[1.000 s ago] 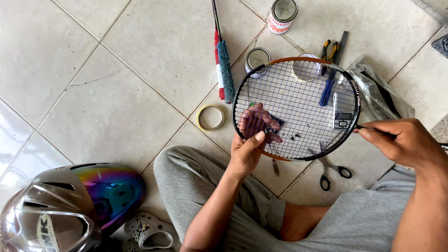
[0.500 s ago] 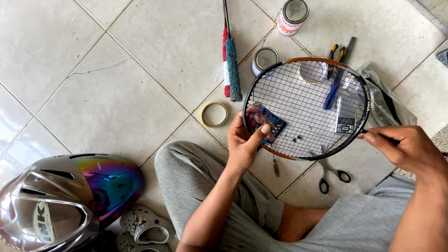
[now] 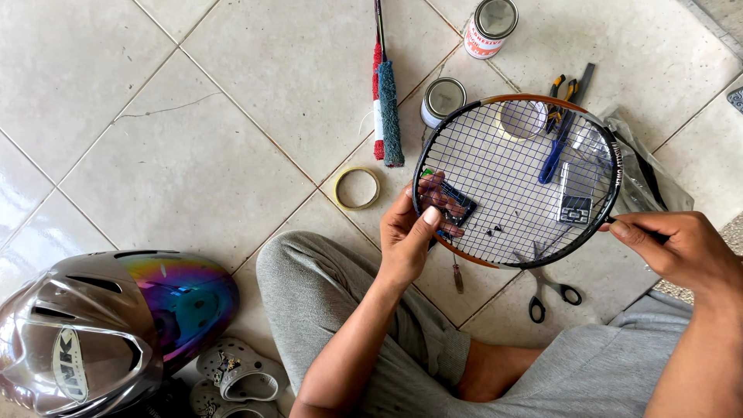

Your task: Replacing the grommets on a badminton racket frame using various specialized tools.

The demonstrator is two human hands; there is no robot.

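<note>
Racket [image 3: 517, 179] head left, shaft right, flat | left hand [image 3: 409, 236] pinches frame | right hand [image 3: 681, 249] grips shaft

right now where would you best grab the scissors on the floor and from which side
Take the scissors by the two black finger loops, which lie bare on the tile toward the person's legs. Come from that near side: the blades run up under the racket head, which the left hand and right hand hold above them, so the blade end is probably awkward to reach from above.
</note>
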